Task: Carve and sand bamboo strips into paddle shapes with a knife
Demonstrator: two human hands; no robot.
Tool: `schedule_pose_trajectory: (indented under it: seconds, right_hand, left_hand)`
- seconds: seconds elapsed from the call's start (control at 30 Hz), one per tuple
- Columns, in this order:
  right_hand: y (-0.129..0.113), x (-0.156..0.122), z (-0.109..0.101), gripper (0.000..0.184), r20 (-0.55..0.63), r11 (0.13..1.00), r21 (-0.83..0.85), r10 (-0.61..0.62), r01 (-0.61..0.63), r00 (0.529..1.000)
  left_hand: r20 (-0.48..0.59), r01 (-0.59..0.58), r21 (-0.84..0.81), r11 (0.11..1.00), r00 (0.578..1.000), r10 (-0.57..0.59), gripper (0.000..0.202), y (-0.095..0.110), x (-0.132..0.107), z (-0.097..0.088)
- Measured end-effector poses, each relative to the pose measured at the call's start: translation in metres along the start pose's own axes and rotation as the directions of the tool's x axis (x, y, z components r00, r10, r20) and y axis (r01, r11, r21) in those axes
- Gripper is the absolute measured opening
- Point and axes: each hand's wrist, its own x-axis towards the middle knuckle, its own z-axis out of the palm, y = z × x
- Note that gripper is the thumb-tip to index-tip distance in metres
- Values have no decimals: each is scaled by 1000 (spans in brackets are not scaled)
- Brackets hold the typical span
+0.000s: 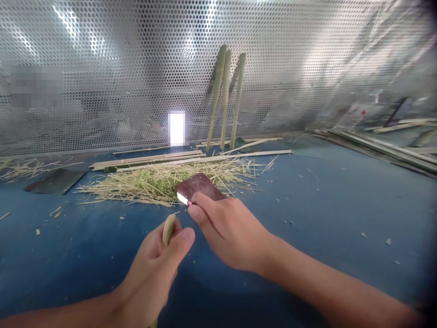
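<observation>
My left hand [157, 264] is closed around a pale green bamboo strip [168, 230]. The strip's rounded end pokes up past the thumb, and a bit of its other end shows below the palm. Up and to the right, my right hand [232, 230] grips a broad brown blade [201, 184] with a bright, shining edge at its left corner. The fingers hide how the blade is held underneath. Blade and strip are apart. Just behind the blade lies a heap of thin bamboo shavings [143, 184] on the blue tabletop [293, 246].
Three long, paddle-shaped bamboo pieces [218, 86] lean upright against a perforated metal screen [129, 54]. Split bamboo strips [164, 159] lie behind the shavings. A flat dark plate [56, 181] rests at left, and longer bamboo lengths [382, 146] lie at right. Small chips dot the table.
</observation>
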Motion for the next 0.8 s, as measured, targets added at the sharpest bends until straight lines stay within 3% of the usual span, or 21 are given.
schedule_pose_trajectory:
  seconds: [0.17, 0.37, 0.53, 0.8]
  right_hand:
    - [0, -3, -1, 32, 51, 982, 159, -110, 101, 993]
    - [17, 7, 5, 36, -42, 994, 108, -5, 10, 999]
    - [30, 14, 11, 39, -30, 995, 84, 56, -54, 998]
    - [28, 13, 11, 38, 3, 994, 110, 11, -11, 1000]
  left_hand:
    - [83, -84, -66, 994, 992, 90, 53, 5, 5, -5]
    - [142, 0, -203, 979, 989, 30, 50, -2, 19, -9]
    - [127, -13, -244, 970, 991, 45, 48, -4, 19, -10]
    - [162, -9, -260, 966, 985, 53, 40, 0, 17, -6]
